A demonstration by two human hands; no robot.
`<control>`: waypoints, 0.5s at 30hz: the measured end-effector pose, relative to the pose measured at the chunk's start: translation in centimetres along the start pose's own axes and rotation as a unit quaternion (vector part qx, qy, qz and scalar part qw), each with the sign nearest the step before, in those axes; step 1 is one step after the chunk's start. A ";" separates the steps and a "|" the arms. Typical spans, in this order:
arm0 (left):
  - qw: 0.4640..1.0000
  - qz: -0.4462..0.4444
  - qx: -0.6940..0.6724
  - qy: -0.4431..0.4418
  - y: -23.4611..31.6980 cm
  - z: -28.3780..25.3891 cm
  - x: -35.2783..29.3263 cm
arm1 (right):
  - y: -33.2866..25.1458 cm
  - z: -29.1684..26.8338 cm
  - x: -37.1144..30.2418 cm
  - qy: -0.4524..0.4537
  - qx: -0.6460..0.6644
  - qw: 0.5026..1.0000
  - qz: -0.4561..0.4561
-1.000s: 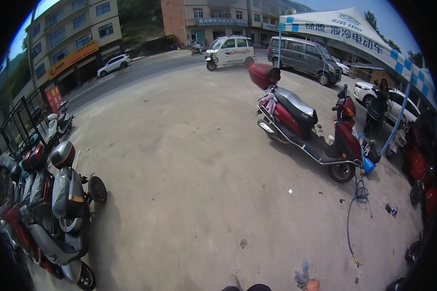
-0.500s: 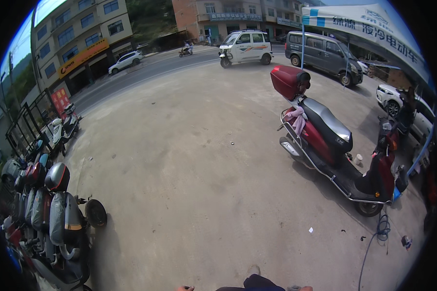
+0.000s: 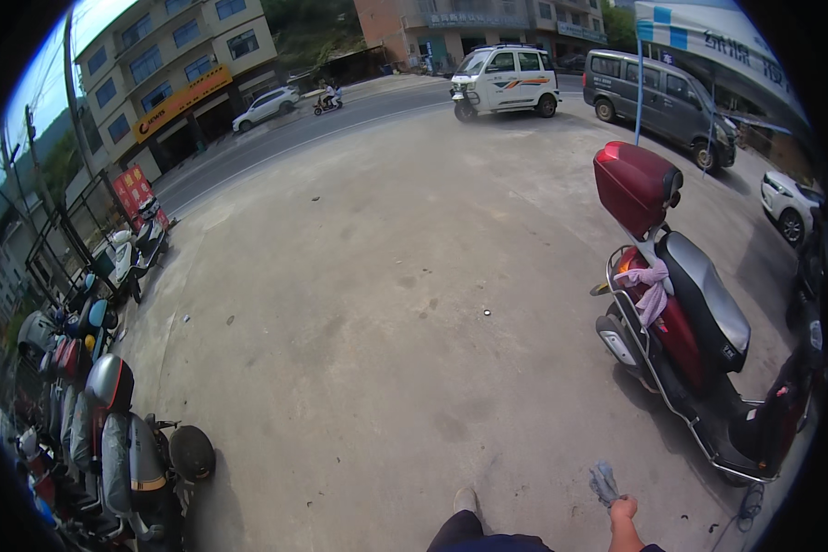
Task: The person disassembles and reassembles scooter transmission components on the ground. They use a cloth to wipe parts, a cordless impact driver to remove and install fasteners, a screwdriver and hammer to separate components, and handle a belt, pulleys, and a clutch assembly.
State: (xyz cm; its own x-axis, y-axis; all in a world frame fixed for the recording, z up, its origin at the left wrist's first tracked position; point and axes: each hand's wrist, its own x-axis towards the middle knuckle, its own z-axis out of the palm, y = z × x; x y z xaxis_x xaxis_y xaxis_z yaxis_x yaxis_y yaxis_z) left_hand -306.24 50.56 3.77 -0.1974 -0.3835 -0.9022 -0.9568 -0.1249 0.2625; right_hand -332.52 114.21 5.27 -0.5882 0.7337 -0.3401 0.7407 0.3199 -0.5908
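Note:
At the lower right, my right hand is closed round a crumpled grey cloth, perhaps a glove, which sticks out ahead of the fingers. Nearest to that hand, on its right, stands a dark red scooter with a silver and black seat. A red top box sits at its rear, and a pink cloth is tied to the side rail. The front end of the scooter is cut off by the dark rim. My left hand is outside the picture. One of my shoes shows at the bottom edge.
A row of parked scooters lines the left side. Ahead, a white three-wheeled van and a grey van stand near the road. An awning on a blue pole covers the far right. Concrete ground lies between.
My right hand has come further into view with the grey cloth. My left hand has dropped out of sight. The red scooter now appears further right and lower. A motorbike rider on the road has shifted left.

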 end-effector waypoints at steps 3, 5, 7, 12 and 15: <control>0.998 0.063 0.002 0.018 13.2 -1.7 1.8 | -2.9 4.1 2.3 0.027 0.046 0.997 0.047; 0.993 0.119 0.004 0.022 23.1 -2.1 2.4 | -4.9 6.5 3.9 0.004 0.018 0.999 0.029; 0.984 0.172 0.055 -0.001 33.8 -1.7 3.6 | -7.5 8.8 5.5 0.006 -0.034 0.999 0.042; 0.945 0.245 0.213 0.044 53.2 0.9 7.8 | -17.3 15.9 11.1 -0.012 -0.055 0.994 0.094; 0.929 0.269 0.242 0.077 60.3 2.9 10.3 | -25.1 19.6 15.9 -0.018 -0.052 0.992 0.114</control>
State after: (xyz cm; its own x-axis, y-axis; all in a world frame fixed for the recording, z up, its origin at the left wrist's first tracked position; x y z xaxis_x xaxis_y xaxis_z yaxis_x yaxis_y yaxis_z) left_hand -366.55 41.77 9.28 -0.6771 -0.4031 -0.6157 -0.7202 0.5347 0.4420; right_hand -366.81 106.09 0.33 -0.4112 0.7726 -0.4836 0.8843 0.2093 -0.4175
